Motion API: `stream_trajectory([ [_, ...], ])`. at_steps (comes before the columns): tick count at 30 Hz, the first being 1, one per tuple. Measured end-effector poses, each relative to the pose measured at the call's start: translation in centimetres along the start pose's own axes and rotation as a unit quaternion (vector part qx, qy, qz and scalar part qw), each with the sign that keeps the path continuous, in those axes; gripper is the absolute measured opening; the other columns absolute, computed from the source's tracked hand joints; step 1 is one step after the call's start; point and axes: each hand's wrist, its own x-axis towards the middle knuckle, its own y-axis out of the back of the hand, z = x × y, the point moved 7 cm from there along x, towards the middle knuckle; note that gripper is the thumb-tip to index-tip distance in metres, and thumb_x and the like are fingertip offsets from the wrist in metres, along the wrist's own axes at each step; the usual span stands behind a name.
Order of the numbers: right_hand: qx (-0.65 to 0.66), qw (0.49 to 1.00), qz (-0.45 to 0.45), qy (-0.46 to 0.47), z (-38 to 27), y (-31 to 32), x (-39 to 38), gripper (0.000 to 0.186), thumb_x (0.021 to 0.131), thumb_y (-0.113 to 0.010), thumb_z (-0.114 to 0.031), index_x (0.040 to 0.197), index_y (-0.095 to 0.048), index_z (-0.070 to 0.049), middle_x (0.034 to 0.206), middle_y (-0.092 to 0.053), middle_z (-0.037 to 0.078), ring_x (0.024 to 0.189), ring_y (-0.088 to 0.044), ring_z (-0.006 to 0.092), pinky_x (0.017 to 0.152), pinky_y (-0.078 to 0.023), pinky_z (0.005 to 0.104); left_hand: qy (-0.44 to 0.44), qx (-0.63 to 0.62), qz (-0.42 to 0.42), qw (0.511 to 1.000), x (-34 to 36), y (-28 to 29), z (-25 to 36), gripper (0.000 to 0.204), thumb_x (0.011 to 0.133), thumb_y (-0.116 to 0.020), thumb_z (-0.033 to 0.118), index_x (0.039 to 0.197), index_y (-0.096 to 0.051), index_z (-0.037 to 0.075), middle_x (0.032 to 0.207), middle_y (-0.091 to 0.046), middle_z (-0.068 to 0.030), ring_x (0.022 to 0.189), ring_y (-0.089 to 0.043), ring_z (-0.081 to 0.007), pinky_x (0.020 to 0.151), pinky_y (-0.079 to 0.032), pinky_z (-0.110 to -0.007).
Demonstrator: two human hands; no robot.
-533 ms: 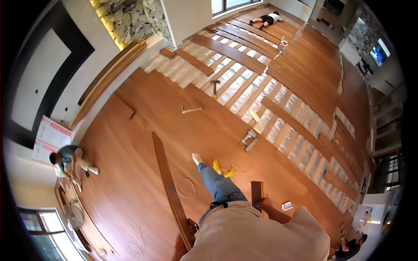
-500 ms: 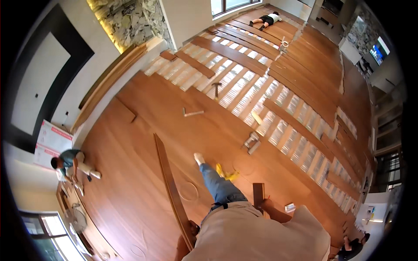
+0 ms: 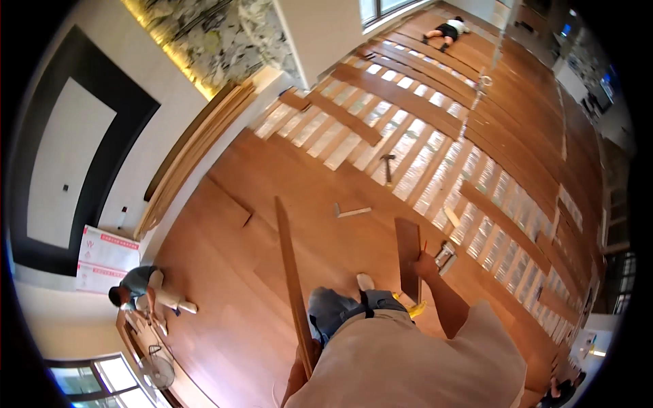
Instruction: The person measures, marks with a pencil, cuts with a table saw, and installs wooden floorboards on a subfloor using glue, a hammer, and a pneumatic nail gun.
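Note:
My left hand (image 3: 306, 357), mostly behind my body at the lower centre, grips a long wooden plank (image 3: 292, 285) that slants up the floor. My right hand (image 3: 425, 265) holds a short brown board (image 3: 408, 248), raised, along with a thin red pencil (image 3: 424, 246). Beyond it on the floor lies a metal tool (image 3: 445, 258). A yellow object (image 3: 416, 307) is partly visible beside my legs (image 3: 330, 309). A metal square (image 3: 352, 210) lies ahead of me, and a hammer (image 3: 388, 170) rests on the foil strips.
Foil-and-batten underfloor (image 3: 432, 170) crosses the floor diagonally. Long planks (image 3: 187, 156) lean along the left wall. A seated co-worker (image 3: 146, 292) is at the left near a fan (image 3: 158, 370). Another person (image 3: 445, 30) lies at the far end; a third (image 3: 564, 387) is at lower right.
My right hand and short board have risen up and forward. My legs have stepped, and my view has shifted, so the room appears further right. The long plank now stands at a steeper slant.

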Motion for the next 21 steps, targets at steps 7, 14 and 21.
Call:
stream_trajectory([
  [7,0.051,0.996,0.075,0.008,-9.9,-4.2,9.5,0.048,0.07,-0.074,-0.028,0.107,-0.07,0.002,0.098,-0.071,0.028,0.097,-0.069,0.0422,0.083,-0.055,0.049,-0.071,0.312,0.038,0.947,7.1,5.8,20.4,0.02,0.098,-0.051,0.025,0.093,-0.06,0.008,0.073,-0.058,-0.009,0.067,-0.058,-0.0276,0.058,-0.05,-0.039],
  [14,-0.022,0.987,0.007,-0.159,-13.3,-14.5,7.7,0.044,0.07,-0.072,-0.028,0.104,-0.072,-0.001,0.098,-0.072,0.024,0.097,-0.07,0.0406,0.084,-0.055,0.048,0.186,-0.276,-0.334,0.882,17.4,17.3,30.3,0.048,0.098,-0.046,0.046,0.082,-0.061,0.003,0.06,-0.05,-0.008,0.045,-0.044,-0.0219,0.041,-0.035,-0.034],
  [21,0.014,0.966,0.003,-0.26,-17.6,-23.3,2.1,0.042,0.069,-0.075,-0.032,0.098,-0.074,-0.003,0.096,-0.072,0.024,0.096,-0.07,0.0411,0.083,-0.056,0.0478,0.284,-0.047,-0.179,0.941,25.7,23.2,46.5,0.043,0.095,-0.048,0.039,0.071,-0.058,0.006,0.045,-0.033,-0.0036,0.034,-0.031,-0.0189,0.037,-0.026,-0.033],
])
